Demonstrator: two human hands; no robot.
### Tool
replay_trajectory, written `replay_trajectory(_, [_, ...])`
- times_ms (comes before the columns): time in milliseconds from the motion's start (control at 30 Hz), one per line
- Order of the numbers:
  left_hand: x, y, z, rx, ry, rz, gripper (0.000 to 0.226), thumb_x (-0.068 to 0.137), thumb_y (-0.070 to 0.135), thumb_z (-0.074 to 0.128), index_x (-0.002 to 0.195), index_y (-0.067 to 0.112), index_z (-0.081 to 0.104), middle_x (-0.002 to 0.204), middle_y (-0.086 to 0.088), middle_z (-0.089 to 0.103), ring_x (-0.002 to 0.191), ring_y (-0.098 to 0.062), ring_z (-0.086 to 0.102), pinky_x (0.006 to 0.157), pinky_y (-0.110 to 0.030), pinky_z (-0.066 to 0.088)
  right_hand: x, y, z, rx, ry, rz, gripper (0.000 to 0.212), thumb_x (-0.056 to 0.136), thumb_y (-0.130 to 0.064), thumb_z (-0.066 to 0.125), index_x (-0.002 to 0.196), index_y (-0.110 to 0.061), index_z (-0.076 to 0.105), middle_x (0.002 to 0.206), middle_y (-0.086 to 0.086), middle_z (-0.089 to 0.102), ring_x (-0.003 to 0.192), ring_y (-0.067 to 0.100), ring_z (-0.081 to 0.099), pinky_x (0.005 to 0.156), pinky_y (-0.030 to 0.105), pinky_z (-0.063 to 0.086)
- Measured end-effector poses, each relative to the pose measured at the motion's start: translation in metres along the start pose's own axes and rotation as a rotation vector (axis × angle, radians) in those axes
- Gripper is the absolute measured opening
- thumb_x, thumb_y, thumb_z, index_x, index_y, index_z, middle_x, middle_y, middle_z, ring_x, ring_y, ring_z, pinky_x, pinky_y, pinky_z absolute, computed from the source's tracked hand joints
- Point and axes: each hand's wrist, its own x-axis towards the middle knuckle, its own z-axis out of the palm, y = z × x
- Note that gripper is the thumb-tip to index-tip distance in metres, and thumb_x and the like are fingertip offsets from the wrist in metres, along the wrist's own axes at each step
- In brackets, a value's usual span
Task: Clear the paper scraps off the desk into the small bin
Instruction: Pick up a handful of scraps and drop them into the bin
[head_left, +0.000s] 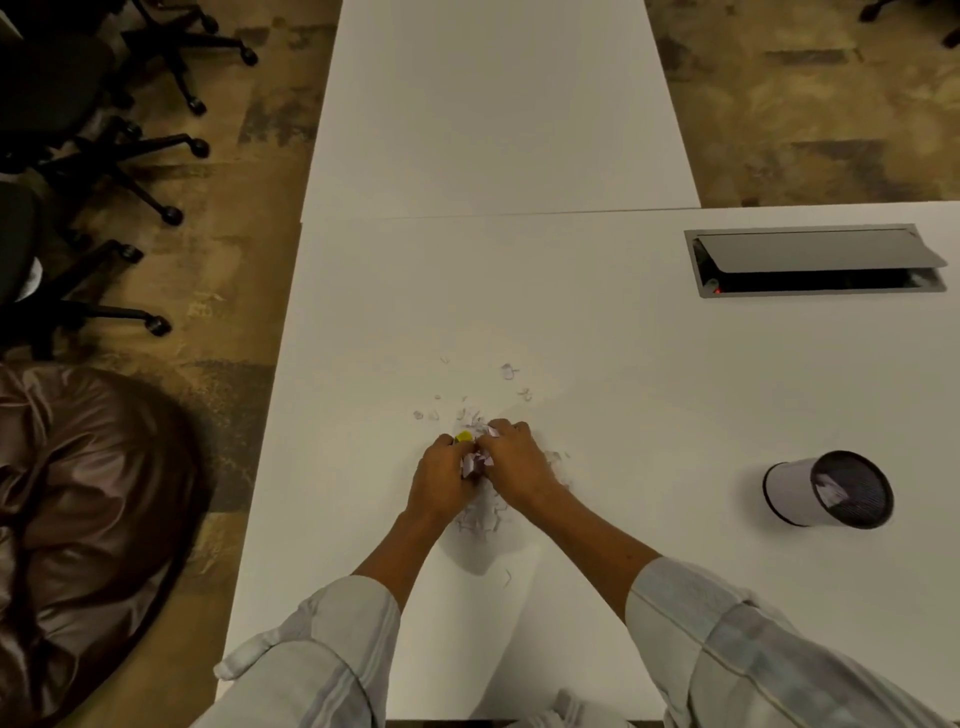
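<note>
Small white and pale purple paper scraps (480, 512) lie scattered on the white desk (623, 374), with a few more loose scraps (508, 371) farther out. My left hand (441, 478) and my right hand (514, 462) are pressed together over the pile, cupping a bunch of scraps (475, 461) between them, a yellow bit (464, 436) among them. The small bin (831, 491), a mesh cup with a dark rim, stands to the right, well apart from my hands, with a scrap inside.
A grey cable hatch (815, 262) with its lid raised is set into the desk at the far right. A second white table (493, 104) adjoins beyond. Black office chairs (93, 130) stand on the carpet to the left, and a shiny brown jacket (78, 493) lies near left.
</note>
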Motion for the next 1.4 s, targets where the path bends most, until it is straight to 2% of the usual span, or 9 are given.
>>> replay_trajectory(133, [0.002, 0.006, -0.011, -0.072, 0.064, 0.000, 0.027, 0.077, 0.011, 0.078, 0.104, 0.008, 0.074, 0.095, -0.012, 0.069, 0.083, -0.023, 0.065, 0.063, -0.002, 0.040, -0.004, 0.004, -0.017, 0.226, 0.092, 0.009, 0.020, 0.086, -0.023, 0.066, 0.098, -0.010, 0.074, 0.098, 0.010, 0.069, 0.092, 0.028, 0.063, 0.075, 0.034, 0.050])
replay_trajectory(400, [0.001, 0.049, -0.043, -0.186, 0.177, 0.105, 0.022, 0.072, 0.010, 0.082, 0.094, 0.008, 0.076, 0.084, -0.007, 0.074, 0.079, -0.023, 0.068, 0.075, -0.026, 0.054, -0.029, 0.018, -0.060, 0.783, 0.271, 0.227, 0.020, 0.077, -0.024, 0.079, 0.093, -0.012, 0.077, 0.100, 0.004, 0.076, 0.092, 0.012, 0.067, 0.084, 0.018, 0.048])
replay_trajectory(600, [-0.005, 0.103, -0.043, -0.291, 0.160, 0.185, 0.025, 0.070, 0.007, 0.082, 0.095, 0.009, 0.077, 0.087, 0.006, 0.068, 0.080, -0.011, 0.062, 0.067, 0.001, 0.042, -0.067, 0.041, -0.089, 1.093, 0.368, 0.301, 0.016, 0.078, -0.022, 0.079, 0.092, -0.015, 0.078, 0.098, 0.002, 0.076, 0.096, 0.017, 0.070, 0.088, 0.034, 0.056])
replay_trajectory(733, [-0.004, 0.151, -0.029, -0.336, 0.104, 0.276, 0.030, 0.071, 0.010, 0.082, 0.101, 0.009, 0.075, 0.097, 0.005, 0.069, 0.089, -0.010, 0.063, 0.077, -0.009, 0.046, -0.100, 0.069, -0.116, 1.294, 0.427, 0.349, 0.018, 0.080, -0.022, 0.077, 0.096, -0.013, 0.076, 0.100, 0.010, 0.075, 0.095, 0.031, 0.070, 0.084, 0.047, 0.057])
replay_trajectory(867, [-0.002, 0.199, -0.006, -0.480, 0.008, 0.263, 0.033, 0.069, 0.010, 0.083, 0.102, 0.010, 0.075, 0.101, -0.005, 0.074, 0.092, -0.023, 0.070, 0.083, -0.033, 0.059, -0.138, 0.115, -0.144, 1.422, 0.527, 0.386, 0.010, 0.084, -0.015, 0.072, 0.093, -0.012, 0.076, 0.095, 0.007, 0.074, 0.089, 0.023, 0.069, 0.077, 0.037, 0.058])
replay_trajectory(967, [-0.005, 0.232, 0.017, -0.658, -0.112, 0.217, 0.032, 0.068, 0.004, 0.084, 0.097, 0.010, 0.075, 0.097, -0.013, 0.074, 0.082, -0.029, 0.072, 0.070, -0.036, 0.062, -0.168, 0.161, -0.161, 1.399, 0.673, 0.456, 0.007, 0.085, -0.014, 0.072, 0.091, -0.016, 0.075, 0.091, 0.004, 0.074, 0.087, 0.019, 0.069, 0.071, 0.026, 0.058])
replay_trajectory(1100, [-0.011, 0.269, 0.057, -0.676, -0.221, 0.225, 0.035, 0.067, 0.002, 0.084, 0.100, 0.004, 0.074, 0.097, -0.010, 0.073, 0.078, -0.023, 0.072, 0.067, -0.034, 0.062, -0.196, 0.221, -0.168, 1.046, 0.909, 0.643, 0.014, 0.076, -0.026, 0.080, 0.089, -0.021, 0.077, 0.090, -0.001, 0.076, 0.086, 0.010, 0.070, 0.078, 0.024, 0.055])
replay_trajectory(1267, [-0.018, 0.302, 0.098, -0.595, -0.288, 0.270, 0.026, 0.066, 0.001, 0.081, 0.083, 0.020, 0.076, 0.082, -0.007, 0.073, 0.069, -0.020, 0.071, 0.062, -0.034, 0.062, -0.207, 0.262, -0.152, 0.782, 0.955, 0.643, 0.010, 0.076, -0.018, 0.079, 0.086, -0.018, 0.076, 0.090, -0.005, 0.073, 0.087, 0.010, 0.068, 0.069, -0.002, 0.044])
replay_trajectory(1400, [-0.015, 0.315, 0.120, -0.527, -0.298, 0.270, 0.027, 0.065, 0.003, 0.083, 0.089, 0.012, 0.076, 0.085, -0.012, 0.073, 0.074, -0.030, 0.072, 0.062, -0.034, 0.063, -0.217, 0.273, -0.137, 0.543, 0.852, 0.479, 0.019, 0.077, -0.006, 0.076, 0.095, -0.013, 0.074, 0.107, -0.001, 0.072, 0.098, 0.022, 0.068, 0.084, 0.025, 0.055])
